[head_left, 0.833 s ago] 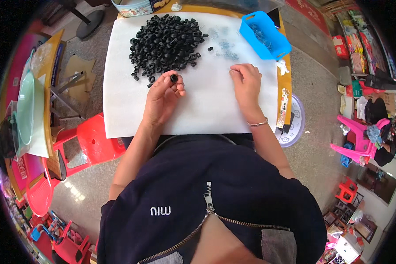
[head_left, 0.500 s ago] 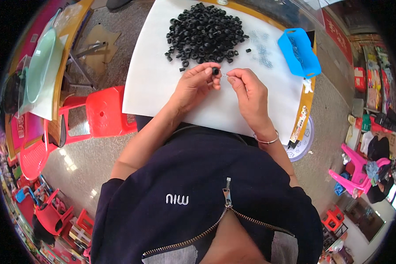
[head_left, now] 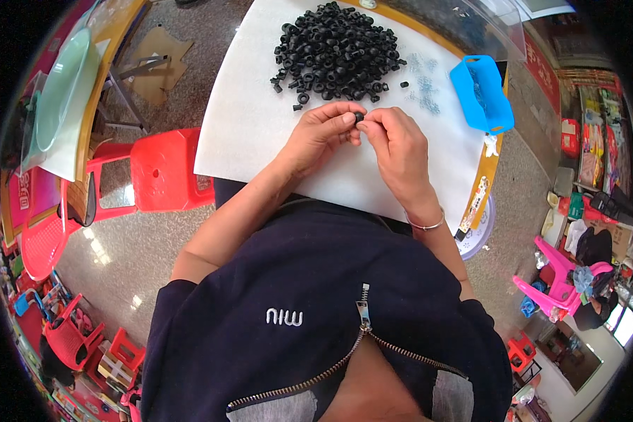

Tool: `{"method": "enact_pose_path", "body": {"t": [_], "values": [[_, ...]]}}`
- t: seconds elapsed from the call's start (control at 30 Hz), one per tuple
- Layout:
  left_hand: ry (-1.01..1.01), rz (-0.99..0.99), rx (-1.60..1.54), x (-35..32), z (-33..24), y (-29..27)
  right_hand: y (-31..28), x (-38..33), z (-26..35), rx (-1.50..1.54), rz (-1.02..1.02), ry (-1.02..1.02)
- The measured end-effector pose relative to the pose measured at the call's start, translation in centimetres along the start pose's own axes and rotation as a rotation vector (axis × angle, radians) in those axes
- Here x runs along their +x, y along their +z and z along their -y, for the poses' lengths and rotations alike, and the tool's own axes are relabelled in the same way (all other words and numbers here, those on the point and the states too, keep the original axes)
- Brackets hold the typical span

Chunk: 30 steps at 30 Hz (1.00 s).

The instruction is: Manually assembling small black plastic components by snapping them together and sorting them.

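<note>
My left hand pinches a small round black plastic part between thumb and fingers, above the white table sheet. Close against it is my right hand, thumb and forefinger pressed together at the part's right side. Whatever the right fingertips hold is hidden now. Beyond both hands lies a large pile of similar black parts, some with a visible hole. Tiny silvery-blue pieces are scattered on the sheet right of the pile.
A blue plastic basket with small pieces inside stands at the table's right edge. A red stool is on the left, beside another table with a pale green basin. A pink stool sits on the floor to the right.
My right hand has closed the gap and brought its fingertips to the black part. The small shiny piece seen at its fingertips earlier is no longer visible. The view has shifted slightly.
</note>
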<state>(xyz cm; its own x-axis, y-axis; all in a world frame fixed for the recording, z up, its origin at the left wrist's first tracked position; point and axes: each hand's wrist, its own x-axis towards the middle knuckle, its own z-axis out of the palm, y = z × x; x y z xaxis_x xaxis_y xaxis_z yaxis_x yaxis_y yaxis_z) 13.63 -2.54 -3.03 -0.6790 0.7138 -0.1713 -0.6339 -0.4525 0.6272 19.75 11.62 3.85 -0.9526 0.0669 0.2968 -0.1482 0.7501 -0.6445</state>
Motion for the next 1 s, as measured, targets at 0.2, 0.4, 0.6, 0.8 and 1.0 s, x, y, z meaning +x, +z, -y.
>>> {"method": "enact_pose_path", "body": {"t": [0.2, 0.4, 0.6, 0.8, 1.0], "values": [[-0.023, 0.016, -0.025, -0.3, -0.3, 0.1, 0.4, 0.3, -0.2, 0.363, 0.049, 0.246], [-0.06, 0.043, 0.022, -0.1, -0.2, -0.3, 0.0, 0.4, 0.0, 0.487, 0.064, 0.325], [-0.076, 0.043, 0.017, -0.3, -0.6, -0.2, 0.7, 0.5, -0.7, 0.732, 0.087, 0.359], [-0.05, 0.028, -0.102, -0.2, -0.6, -0.3, 0.3, 0.5, -1.7, 0.671, 0.065, 0.36], [-0.04, 0.054, -0.229, 0.1, -0.4, -0.4, -0.9, 0.4, -3.6, 0.198, -0.084, 0.251]]}}
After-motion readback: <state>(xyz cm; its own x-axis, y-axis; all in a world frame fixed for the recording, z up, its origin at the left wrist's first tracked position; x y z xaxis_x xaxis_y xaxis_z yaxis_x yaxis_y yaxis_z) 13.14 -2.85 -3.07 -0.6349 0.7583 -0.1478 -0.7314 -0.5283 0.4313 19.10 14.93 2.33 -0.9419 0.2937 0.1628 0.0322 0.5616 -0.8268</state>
